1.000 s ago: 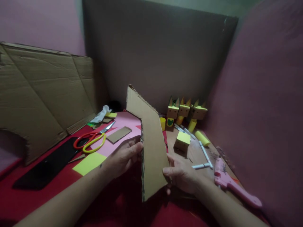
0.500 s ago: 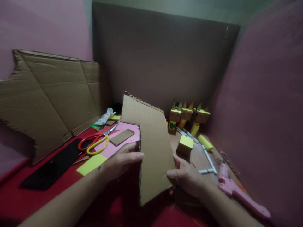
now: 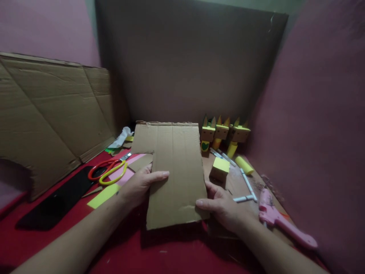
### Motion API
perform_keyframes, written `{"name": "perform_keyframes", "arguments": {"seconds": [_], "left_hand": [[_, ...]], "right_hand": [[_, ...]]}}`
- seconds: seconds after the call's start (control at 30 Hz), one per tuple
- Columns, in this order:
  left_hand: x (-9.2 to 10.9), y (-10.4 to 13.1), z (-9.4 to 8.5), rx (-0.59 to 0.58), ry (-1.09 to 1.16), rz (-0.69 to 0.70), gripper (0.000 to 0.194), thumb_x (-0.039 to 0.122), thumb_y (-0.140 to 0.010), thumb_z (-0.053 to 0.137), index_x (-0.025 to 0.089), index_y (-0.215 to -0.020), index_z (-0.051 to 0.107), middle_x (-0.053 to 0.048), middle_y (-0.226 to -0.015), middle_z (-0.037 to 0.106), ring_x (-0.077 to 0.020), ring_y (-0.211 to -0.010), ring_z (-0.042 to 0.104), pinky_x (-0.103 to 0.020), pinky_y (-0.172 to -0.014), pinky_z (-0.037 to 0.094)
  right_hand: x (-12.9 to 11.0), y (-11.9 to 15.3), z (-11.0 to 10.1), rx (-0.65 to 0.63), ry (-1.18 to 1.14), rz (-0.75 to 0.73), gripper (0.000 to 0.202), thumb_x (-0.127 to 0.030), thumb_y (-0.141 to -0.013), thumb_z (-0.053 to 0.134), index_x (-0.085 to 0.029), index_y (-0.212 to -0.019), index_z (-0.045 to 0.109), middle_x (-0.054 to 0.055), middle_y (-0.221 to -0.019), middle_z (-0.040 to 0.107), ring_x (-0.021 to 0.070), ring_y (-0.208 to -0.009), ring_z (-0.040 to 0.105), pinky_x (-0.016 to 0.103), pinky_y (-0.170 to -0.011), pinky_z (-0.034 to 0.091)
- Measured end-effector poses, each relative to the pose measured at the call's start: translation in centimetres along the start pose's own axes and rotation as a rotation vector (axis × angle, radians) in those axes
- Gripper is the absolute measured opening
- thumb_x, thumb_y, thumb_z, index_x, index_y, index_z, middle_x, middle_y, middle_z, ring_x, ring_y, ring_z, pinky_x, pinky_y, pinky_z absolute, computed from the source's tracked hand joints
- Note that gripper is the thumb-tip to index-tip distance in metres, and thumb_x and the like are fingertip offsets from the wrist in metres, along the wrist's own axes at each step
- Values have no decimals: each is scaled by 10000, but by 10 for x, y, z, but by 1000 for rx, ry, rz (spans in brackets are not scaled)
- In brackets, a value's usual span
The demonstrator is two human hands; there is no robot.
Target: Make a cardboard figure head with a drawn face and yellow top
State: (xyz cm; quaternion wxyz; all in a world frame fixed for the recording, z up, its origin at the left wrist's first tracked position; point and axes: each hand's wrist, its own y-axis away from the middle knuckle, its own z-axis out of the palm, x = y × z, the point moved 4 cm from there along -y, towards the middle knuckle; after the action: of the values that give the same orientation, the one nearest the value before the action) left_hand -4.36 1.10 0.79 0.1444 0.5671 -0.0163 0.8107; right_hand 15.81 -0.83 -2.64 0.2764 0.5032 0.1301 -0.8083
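A brown L-shaped piece of cardboard [image 3: 176, 163] is held over the red tabletop, its wider end away from me. My left hand [image 3: 144, 182] grips its left edge, thumb on top and fingers hidden beneath. On the right edge, near the closest corner, my right hand [image 3: 221, 203] pinches it the same way. Left of the cardboard lie scissors [image 3: 110, 171] with one red and one yellow handle, beside a yellow paper piece [image 3: 104, 196]. A small box with a yellow top [image 3: 220, 169] sits just beyond my right hand.
A large cardboard sheet [image 3: 57, 110] leans at the left, with a black phone-like slab [image 3: 55, 201] before it. Several cardboard animal figures [image 3: 221, 132] stand at the back right. White sticks [image 3: 248, 184], a yellow paper roll [image 3: 244, 165] and a pink glue gun [image 3: 285, 220] lie at right.
The cardboard piece has turned and tilted flatter, its far edge now level across the view. My left thumb lies further onto its face. The camera view has shifted slightly.
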Motion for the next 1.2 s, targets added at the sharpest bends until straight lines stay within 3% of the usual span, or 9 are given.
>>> {"name": "perform_keyframes", "arguments": {"seconds": [0.17,0.33,0.47,0.57,0.83,1.07,1.2], "left_hand": [[-1,1,1,14,-17,-33,327,249,-684,828,108,-969,749,-147,-865,808,-259,-720,748,-315,-650,588],[-4,-1,-1,75,-32,-16,484,242,-697,835,131,-1143,684,-157,-973,803,-303,-834,763,-344,-688,604],[-8,-2,-1,-10,-61,-8,549,238,-740,809,140,-1253,640,-167,-1090,781,-323,-921,754,-384,-767,611],[-12,0,1,-93,-95,-39,551,239,-763,790,139,-1281,632,-166,-1130,769,-319,-906,753,-415,-796,609],[-13,5,6,-140,-116,-73,637,224,-746,801,128,-1340,590,-184,-1109,769,-339,-903,753,-424,-787,608],[-11,5,8,-157,-130,-86,625,244,-761,792,114,-1339,592,-209,-1120,758,-337,-895,752,-414,-780,607],[-12,3,4,-122,-145,-111,753,257,-715,823,118,-1396,535,-204,-1077,767,-333,-858,749,-421,-759,607]], "right_hand": [[1,-1,-4,13,21,31,523,-153,-652,814,-208,-1153,675,39,-953,734,175,-780,698,301,-723,540],[2,0,-4,10,45,48,490,-166,-646,835,-210,-1114,695,43,-978,746,172,-774,697,321,-762,541],[3,2,-4,-2,45,20,383,-304,-715,828,-180,-1062,723,64,-922,765,191,-803,715,352,-838,528],[3,2,-4,6,61,6,349,-345,-743,814,-176,-1039,741,77,-936,778,200,-826,724,359,-865,519],[-7,5,3,-53,119,-8,327,-345,-733,817,-193,-1017,765,56,-860,783,216,-815,730,361,-830,526],[-5,5,4,-93,86,-8,351,-340,-740,809,-193,-1055,759,62,-882,783,229,-826,733,373,-822,526],[-6,3,4,-103,106,-9,386,-363,-736,812,-197,-1079,750,64,-882,776,228,-826,724,372,-816,520]]}}
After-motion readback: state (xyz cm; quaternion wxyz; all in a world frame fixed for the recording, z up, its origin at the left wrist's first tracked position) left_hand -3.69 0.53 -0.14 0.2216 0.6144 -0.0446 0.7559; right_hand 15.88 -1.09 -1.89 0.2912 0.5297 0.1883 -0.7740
